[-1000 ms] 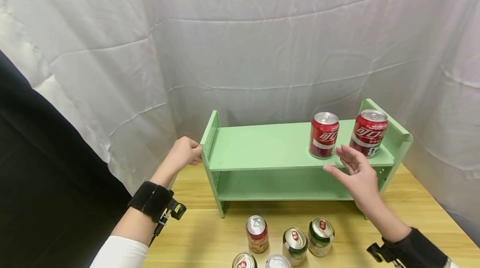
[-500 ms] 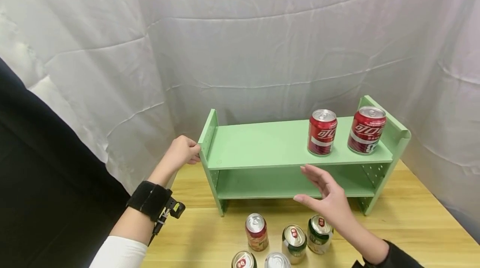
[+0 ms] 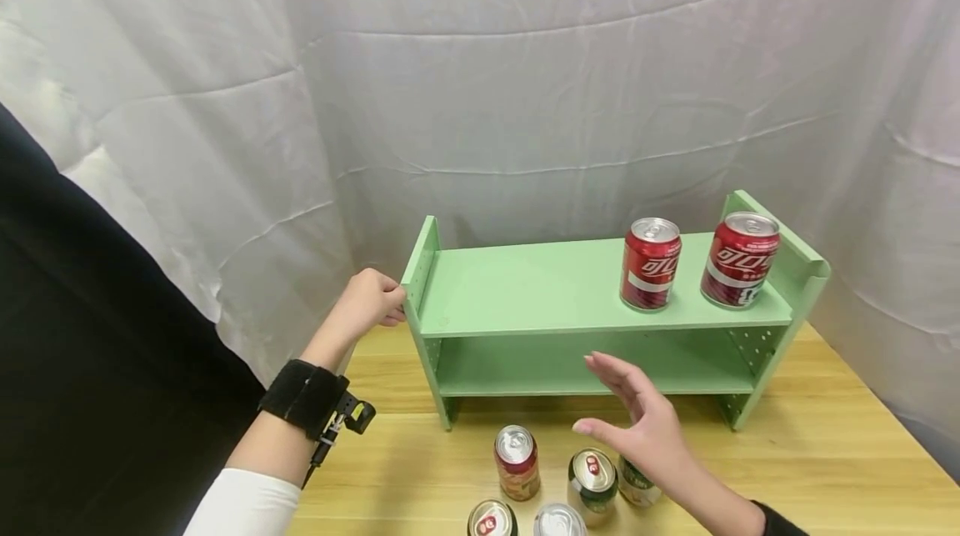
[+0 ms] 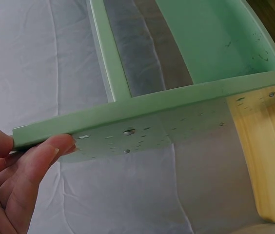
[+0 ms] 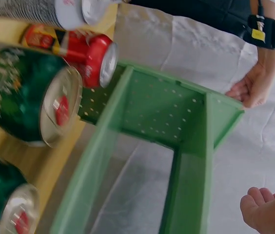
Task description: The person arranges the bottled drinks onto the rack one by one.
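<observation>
My left hand pinches the top front corner of the left side panel of a green two-tier shelf; in the left wrist view its thumb and fingers lie on either side of the panel's edge. Two red cola cans stand upright on the right part of the upper board. My right hand hovers in front of the shelf, thumb and fingers spread apart, holding nothing. Beneath it a green can is partly hidden. Another green can stands just left of that one.
A red can stands on the wooden table before the shelf. A gold-topped can and a silver-topped can are cut off by the lower frame edge. Pale cloth hangs behind; black cloth at left.
My right hand has moved left and down from beside the cola cans to above the cans on the table. My left hand stays at the shelf's side panel.
</observation>
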Tool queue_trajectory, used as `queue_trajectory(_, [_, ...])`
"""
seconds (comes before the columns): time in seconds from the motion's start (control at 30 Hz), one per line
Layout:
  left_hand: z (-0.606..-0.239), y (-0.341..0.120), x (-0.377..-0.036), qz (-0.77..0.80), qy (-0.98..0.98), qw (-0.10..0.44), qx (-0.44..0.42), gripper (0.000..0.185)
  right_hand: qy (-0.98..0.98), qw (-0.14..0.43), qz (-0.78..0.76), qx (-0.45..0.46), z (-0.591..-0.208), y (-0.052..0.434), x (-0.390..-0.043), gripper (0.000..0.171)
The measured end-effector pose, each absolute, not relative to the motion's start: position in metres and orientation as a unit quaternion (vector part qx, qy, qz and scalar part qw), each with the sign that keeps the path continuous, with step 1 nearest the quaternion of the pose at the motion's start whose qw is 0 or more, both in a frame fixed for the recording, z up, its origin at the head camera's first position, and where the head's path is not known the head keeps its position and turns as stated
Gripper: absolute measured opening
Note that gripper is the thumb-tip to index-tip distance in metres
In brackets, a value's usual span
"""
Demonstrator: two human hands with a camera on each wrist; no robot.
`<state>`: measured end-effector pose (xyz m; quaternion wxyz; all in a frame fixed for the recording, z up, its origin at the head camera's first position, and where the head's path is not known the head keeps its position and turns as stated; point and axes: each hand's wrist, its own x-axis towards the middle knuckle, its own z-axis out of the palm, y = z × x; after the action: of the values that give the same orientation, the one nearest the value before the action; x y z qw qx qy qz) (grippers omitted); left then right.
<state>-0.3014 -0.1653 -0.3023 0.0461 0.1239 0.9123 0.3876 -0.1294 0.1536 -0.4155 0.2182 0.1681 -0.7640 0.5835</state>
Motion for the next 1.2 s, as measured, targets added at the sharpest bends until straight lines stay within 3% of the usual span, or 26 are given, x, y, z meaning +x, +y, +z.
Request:
queue_trajectory(0.7, [-0.299,-0.166,-0.298,0.381,0.913,0.050,0.135,0.030,-0.789,0.237,0.496,0.275,-0.469,0.125,-0.109,0.079])
queue_trajectory(1.03, [-0.298,-0.167,-0.301,0.378,0.914,0.054,0.138,0.029,-0.839,0.173,0.466,0.221,-0.501,0.114,-0.099,0.078])
queue_trajectory(1.2, [-0.299,-0.169,-0.301,0.377,0.914,0.054,0.136,0.030,-0.841,0.136,0.468,0.236,-0.518,0.114,-0.101,0.083])
